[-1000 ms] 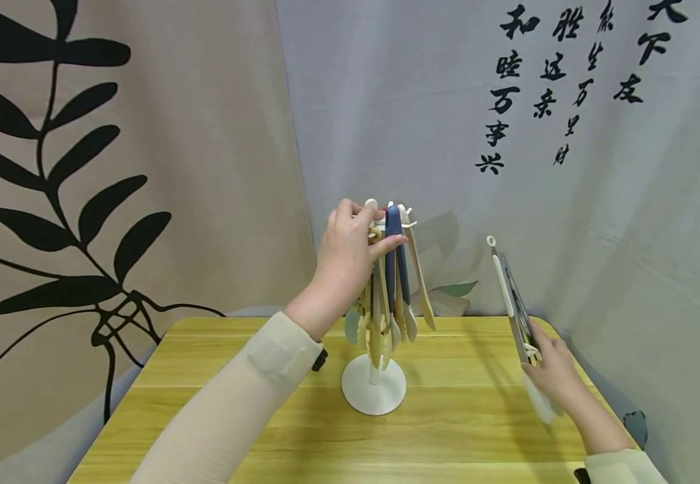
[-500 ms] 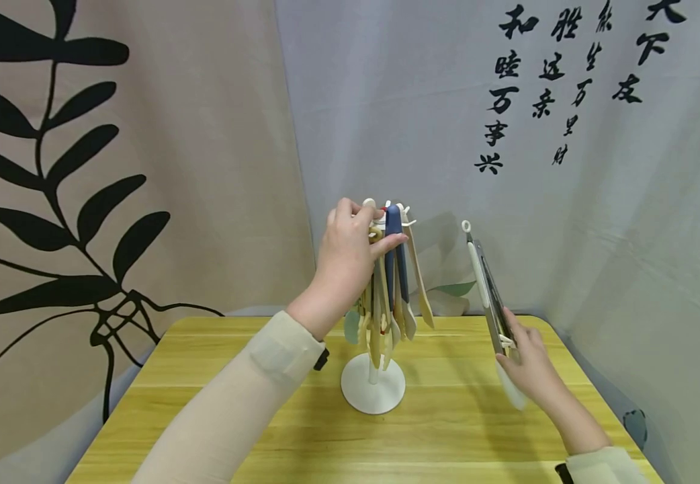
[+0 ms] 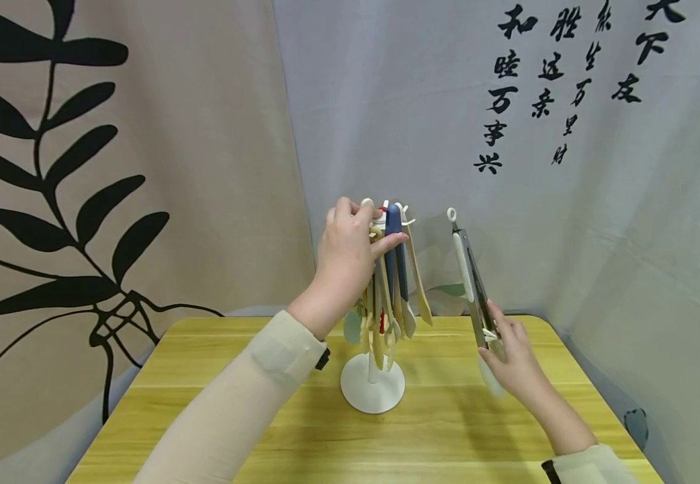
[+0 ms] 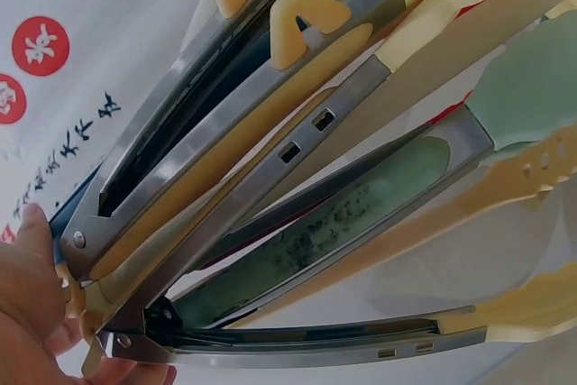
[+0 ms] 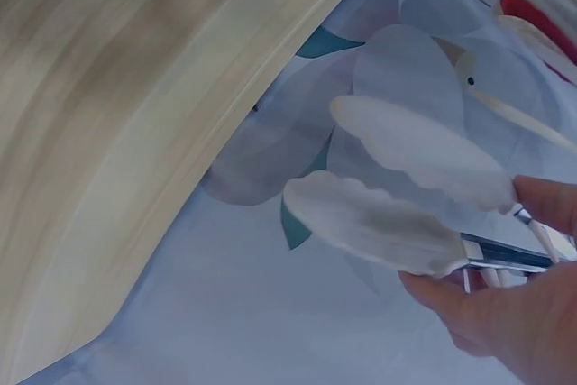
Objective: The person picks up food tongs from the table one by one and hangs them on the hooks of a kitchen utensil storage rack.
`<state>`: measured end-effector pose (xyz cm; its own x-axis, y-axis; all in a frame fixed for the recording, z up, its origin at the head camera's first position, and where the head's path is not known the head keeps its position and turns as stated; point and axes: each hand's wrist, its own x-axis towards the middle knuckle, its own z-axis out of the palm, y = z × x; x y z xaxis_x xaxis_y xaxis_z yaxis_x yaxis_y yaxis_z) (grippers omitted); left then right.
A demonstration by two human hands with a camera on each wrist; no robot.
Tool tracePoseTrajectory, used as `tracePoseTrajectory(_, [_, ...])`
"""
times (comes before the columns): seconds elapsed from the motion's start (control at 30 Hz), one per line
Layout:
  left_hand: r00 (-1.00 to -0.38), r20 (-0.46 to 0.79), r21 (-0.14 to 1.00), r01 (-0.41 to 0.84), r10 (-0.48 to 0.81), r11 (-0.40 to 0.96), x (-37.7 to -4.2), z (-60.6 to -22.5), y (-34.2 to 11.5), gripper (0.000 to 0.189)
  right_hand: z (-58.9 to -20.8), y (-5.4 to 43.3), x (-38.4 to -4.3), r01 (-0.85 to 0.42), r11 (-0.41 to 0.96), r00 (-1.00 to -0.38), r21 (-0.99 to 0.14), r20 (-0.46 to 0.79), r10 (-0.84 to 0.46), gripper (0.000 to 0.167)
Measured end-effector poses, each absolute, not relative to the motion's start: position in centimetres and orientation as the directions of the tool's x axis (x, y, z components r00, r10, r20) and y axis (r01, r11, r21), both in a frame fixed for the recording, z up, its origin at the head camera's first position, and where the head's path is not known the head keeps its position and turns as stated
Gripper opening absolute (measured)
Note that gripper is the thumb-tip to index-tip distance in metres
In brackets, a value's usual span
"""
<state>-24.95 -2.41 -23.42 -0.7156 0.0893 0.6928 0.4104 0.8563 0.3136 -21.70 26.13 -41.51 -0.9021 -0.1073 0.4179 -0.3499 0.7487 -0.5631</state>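
A white rack (image 3: 372, 398) with a round base stands on the table, hung with several kitchen tongs and other utensils. My left hand (image 3: 345, 252) grips the rack's top, thumb stretched across a blue handle (image 3: 393, 225). In the left wrist view, metal tongs with yellow tips (image 4: 532, 308) and green tips (image 4: 527, 87) fan out beside that hand. To the right of the rack, my right hand (image 3: 519, 356) holds a pair of metal tongs (image 3: 473, 279), tilted, ring end up. Their two white scalloped heads (image 5: 379, 223) stand apart in the right wrist view, off the table.
The wooden table (image 3: 253, 417) lies beneath both hands, its right edge near the right forearm. Behind it hangs a light cloth backdrop (image 3: 422, 134) with dark writing and leaf shapes.
My right hand has carried the tongs leftward and slightly up, closer to the rack. The left hand stays on the rack's top, while the hanging utensils have shifted a little.
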Motion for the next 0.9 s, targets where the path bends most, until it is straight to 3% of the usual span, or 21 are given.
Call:
tracePoseTrajectory(0.5, [-0.758,0.649,0.324,0.351,0.064,0.879,-24.9,-23.4,-2.0,0.057,-40.9,23.6,-21.4,-0.449,0.686,-0.861,-0.573,0.483,-0.161,0.089])
tracePoseTrajectory(0.9, [-0.757,0.652,0.306,0.311,0.04,0.9,-25.0,-23.4,-1.7,0.062,-40.5,22.6,-21.0,-0.499,0.661,-0.83,-0.561,0.528,-0.178,0.09])
